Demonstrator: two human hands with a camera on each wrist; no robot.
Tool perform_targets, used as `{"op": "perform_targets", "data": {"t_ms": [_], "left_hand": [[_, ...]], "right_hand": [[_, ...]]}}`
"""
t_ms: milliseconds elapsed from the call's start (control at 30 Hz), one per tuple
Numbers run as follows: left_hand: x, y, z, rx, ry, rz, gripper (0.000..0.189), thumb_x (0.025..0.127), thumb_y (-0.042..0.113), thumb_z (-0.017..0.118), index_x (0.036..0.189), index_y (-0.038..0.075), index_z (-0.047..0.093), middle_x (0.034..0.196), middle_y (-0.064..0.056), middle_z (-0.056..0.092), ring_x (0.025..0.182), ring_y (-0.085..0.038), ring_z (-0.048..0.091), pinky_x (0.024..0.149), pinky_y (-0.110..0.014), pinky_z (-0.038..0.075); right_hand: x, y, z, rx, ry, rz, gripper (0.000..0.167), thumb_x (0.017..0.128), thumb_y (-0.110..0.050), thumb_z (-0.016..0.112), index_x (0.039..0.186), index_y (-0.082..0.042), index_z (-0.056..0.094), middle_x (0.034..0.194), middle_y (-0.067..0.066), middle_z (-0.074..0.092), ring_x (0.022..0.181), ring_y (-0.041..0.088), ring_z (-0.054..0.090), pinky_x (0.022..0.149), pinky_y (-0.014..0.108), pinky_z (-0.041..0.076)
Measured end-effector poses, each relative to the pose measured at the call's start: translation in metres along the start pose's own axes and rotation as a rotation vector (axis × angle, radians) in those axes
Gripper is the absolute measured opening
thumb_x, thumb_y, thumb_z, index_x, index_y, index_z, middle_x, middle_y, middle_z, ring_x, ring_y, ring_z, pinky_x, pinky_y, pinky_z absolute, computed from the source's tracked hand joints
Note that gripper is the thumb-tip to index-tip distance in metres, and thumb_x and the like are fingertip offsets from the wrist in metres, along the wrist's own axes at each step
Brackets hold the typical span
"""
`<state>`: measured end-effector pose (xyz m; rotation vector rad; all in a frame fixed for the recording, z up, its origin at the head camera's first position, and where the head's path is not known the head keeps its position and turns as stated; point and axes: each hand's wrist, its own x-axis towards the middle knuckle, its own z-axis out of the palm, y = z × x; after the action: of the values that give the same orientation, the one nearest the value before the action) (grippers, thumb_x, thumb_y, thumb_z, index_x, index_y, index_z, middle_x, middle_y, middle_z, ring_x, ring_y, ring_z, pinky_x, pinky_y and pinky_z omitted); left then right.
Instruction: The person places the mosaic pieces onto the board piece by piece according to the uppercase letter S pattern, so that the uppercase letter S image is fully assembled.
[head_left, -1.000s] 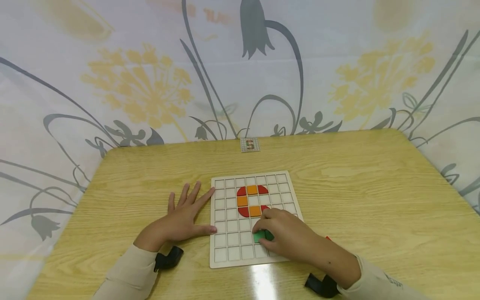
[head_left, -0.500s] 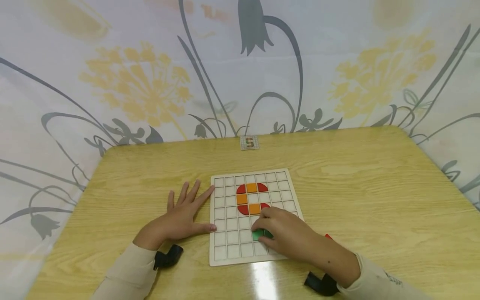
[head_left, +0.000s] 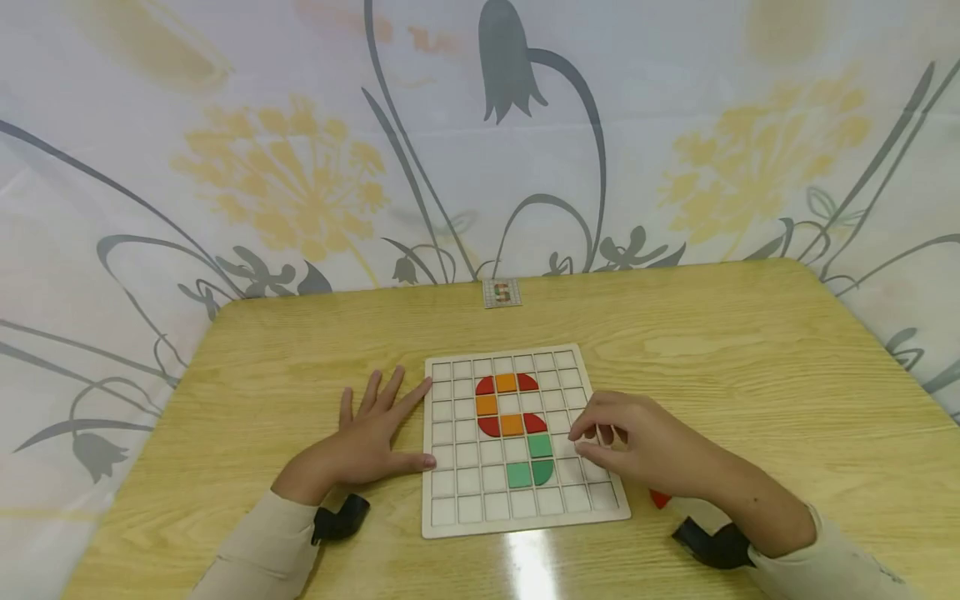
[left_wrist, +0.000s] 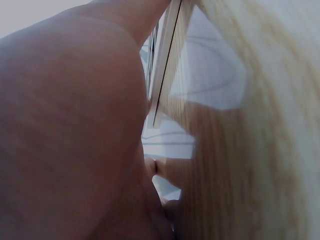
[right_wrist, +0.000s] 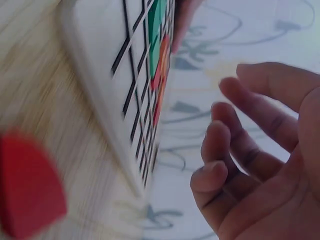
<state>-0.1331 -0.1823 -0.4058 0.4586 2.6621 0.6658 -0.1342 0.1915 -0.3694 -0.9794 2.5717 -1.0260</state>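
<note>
A pale wooden grid board (head_left: 469, 505) lies on the table in the head view. Red quarter-round tiles (head_left: 488, 427), orange square tiles (head_left: 512, 425) and green square tiles (head_left: 539, 445) fill some of its cells. A darker green quarter-round tile (head_left: 542, 472) sits beside the lower green square. My left hand (head_left: 363, 446) rests palm down with spread fingers, thumb and index finger at the board's left edge. Over the board's right edge hovers my right hand (head_left: 637, 437), fingers loosely bent, holding nothing. In the right wrist view, the thumb and fingers of the right hand (right_wrist: 260, 150) stand apart.
A loose red tile (right_wrist: 31, 185) lies on the table right of the board, partly covered by the right hand in the head view. At the table's back edge is a small pattern card (head_left: 502, 292). A patterned cloth (head_left: 480, 150) hangs behind the table.
My right hand has let go of the green tiles and moved right, uncovering two green squares, the dark green quarter-round and a red tile. My left hand stays at the board's edge.
</note>
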Motion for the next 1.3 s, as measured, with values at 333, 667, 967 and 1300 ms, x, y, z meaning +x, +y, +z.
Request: {"op": "perform_targets", "data": {"t_ms": [333,667,967,1300], "left_hand": [[0.001,-0.001,-0.003,0.003,0.014,-0.002,0.100,0.085,0.064,0.068,0.162,0.031,0.014,0.169,-0.015,-0.008,0.152,-0.044,-0.019,0.111,-0.070,-0.020],[0.001,0.000,-0.003,0.005,0.012,0.002,0.100,0.085,0.064,0.068,0.162,0.030,0.014,0.169,-0.015,-0.008,0.152,-0.044,-0.020,0.111,-0.070,-0.020],[0.001,0.000,0.000,-0.008,0.002,0.000,0.101,0.085,0.064,0.069,0.162,0.031,0.014,0.169,-0.015,-0.009,0.152,-0.043,-0.020,0.111,-0.070,-0.020],[0.000,0.002,-0.001,-0.011,-0.005,-0.003,0.100,0.085,0.064,0.068,0.162,0.030,0.013,0.169,-0.014,-0.009,0.152,-0.043,-0.020,0.111,-0.070,-0.021]], "right_hand": [[-0.024,0.042,-0.029,0.190,-0.106,-0.111,0.008,0.095,-0.014,0.070,0.102,-0.018,0.071,0.088,-0.006,0.064,0.071,0.005,0.052,0.059,0.021,0.048],[-0.035,0.063,-0.038,0.291,-0.314,-0.122,0.017,0.093,-0.007,0.070,0.108,-0.013,0.067,0.085,0.004,0.060,0.069,0.006,0.051,0.057,0.021,0.048],[-0.040,0.067,-0.038,0.331,-0.409,-0.079,0.019,0.090,-0.005,0.071,0.106,-0.014,0.065,0.081,0.010,0.056,0.068,-0.002,0.045,0.056,0.021,0.046],[-0.039,0.065,-0.036,0.278,-0.403,-0.049,0.021,0.088,-0.003,0.072,0.103,-0.016,0.064,0.076,0.002,0.053,0.067,-0.006,0.042,0.056,0.021,0.044]]}}
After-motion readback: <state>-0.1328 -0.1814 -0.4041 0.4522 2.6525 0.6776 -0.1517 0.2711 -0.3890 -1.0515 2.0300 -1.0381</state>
